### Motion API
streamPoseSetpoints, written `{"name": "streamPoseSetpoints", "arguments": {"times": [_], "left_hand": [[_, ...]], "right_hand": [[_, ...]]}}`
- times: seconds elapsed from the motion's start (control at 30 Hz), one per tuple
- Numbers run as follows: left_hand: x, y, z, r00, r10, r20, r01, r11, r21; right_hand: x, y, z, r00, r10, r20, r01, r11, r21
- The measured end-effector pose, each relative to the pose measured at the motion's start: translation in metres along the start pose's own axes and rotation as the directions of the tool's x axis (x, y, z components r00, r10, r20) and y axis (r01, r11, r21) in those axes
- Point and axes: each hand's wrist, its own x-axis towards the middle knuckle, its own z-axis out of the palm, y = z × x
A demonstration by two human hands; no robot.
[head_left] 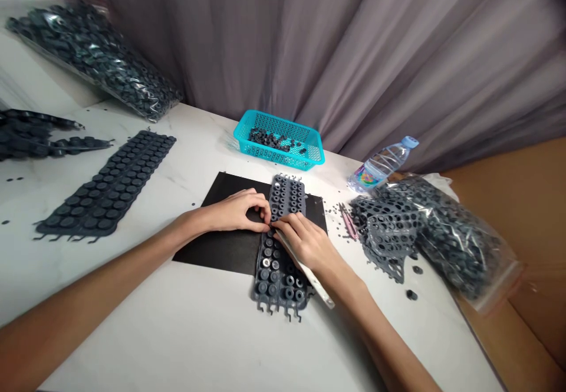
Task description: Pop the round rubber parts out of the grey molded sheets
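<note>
A grey rubber sheet (283,244) studded with small round parts lies lengthwise across a black mat (221,244) in front of me. My left hand (239,210) rests on the mat with its fingers curled, pinching at the sheet's left edge. My right hand (305,241) lies over the middle of the sheet, fingers closed around a slim white tool (316,283) that runs back under my palm. The fingertips of both hands meet at the same spot on the sheet.
A turquoise basket (279,140) with loose dark rings stands behind the mat. A full rubber sheet (106,183) lies left, bags of parts (95,56) far left. Punched-out sheets (384,227), a clear bag (455,244), a water bottle (382,165) and pink tweezers (348,221) lie right.
</note>
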Motion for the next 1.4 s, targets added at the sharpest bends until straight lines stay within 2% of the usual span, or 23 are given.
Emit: {"name": "streamPoseSetpoints", "arguments": {"times": [0.07,0.1,0.17,0.23,0.27,0.33,0.4,0.47,0.53,0.63,0.7,0.83,1.2,1.4], "left_hand": [[-0.001,0.001,-0.001,1.0,-0.002,0.024,0.002,1.0,0.016],[-0.001,0.001,-0.001,0.999,-0.001,0.037,0.001,1.0,0.021],[-0.001,0.002,-0.002,0.999,-0.004,0.054,0.003,1.0,0.02],[-0.001,0.003,-0.002,0.998,-0.013,0.056,0.012,1.0,0.009],[-0.001,0.003,-0.002,0.998,-0.015,0.054,0.014,1.0,0.001],[-0.001,0.003,-0.003,0.999,-0.011,0.05,0.012,1.0,-0.017],[-0.002,0.003,-0.004,0.999,-0.006,0.049,0.009,0.999,-0.044],[-0.002,0.004,-0.006,0.999,0.002,0.044,0.002,0.996,-0.085],[-0.003,0.007,-0.007,0.999,0.019,0.032,-0.014,0.99,-0.14],[-0.003,0.01,-0.004,1.0,0.027,-0.015,-0.03,0.982,-0.188],[-0.002,0.012,0.0,0.999,0.015,-0.048,-0.023,0.987,-0.16],[-0.001,0.013,0.009,0.998,0.012,-0.055,-0.016,0.997,-0.076],[-0.001,0.01,0.01,0.998,0.019,-0.055,-0.023,0.997,-0.07],[0.0,0.01,0.01,0.999,0.017,-0.047,-0.019,0.998,-0.052]], "right_hand": [[0.001,0.0,0.001,0.995,0.093,-0.038,-0.093,0.996,-0.01],[-0.001,0.003,0.0,0.98,0.185,-0.077,-0.186,0.982,-0.016],[-0.007,0.014,-0.005,0.895,0.417,-0.157,-0.428,0.903,-0.037],[-0.021,0.033,-0.012,0.771,0.616,-0.158,-0.633,0.769,-0.091],[-0.029,0.043,-0.016,0.737,0.668,-0.1,-0.675,0.726,-0.129],[-0.045,0.062,-0.023,0.699,0.715,0.003,-0.702,0.687,-0.186],[-0.052,0.074,-0.028,0.687,0.727,0.024,-0.718,0.683,-0.135],[-0.048,0.074,-0.032,0.709,0.705,0.015,-0.705,0.709,0.036],[-0.036,0.062,-0.037,0.76,0.649,0.038,-0.633,0.727,0.265],[-0.016,0.034,-0.044,0.883,0.431,0.187,-0.462,0.721,0.517],[-0.008,0.02,-0.047,0.917,0.327,0.23,-0.399,0.72,0.568],[-0.005,0.011,-0.047,0.94,0.255,0.226,-0.34,0.758,0.557],[-0.008,0.014,-0.045,0.952,0.203,0.229,-0.294,0.812,0.503],[-0.005,0.008,-0.043,0.965,0.186,0.185,-0.244,0.896,0.37]]}}
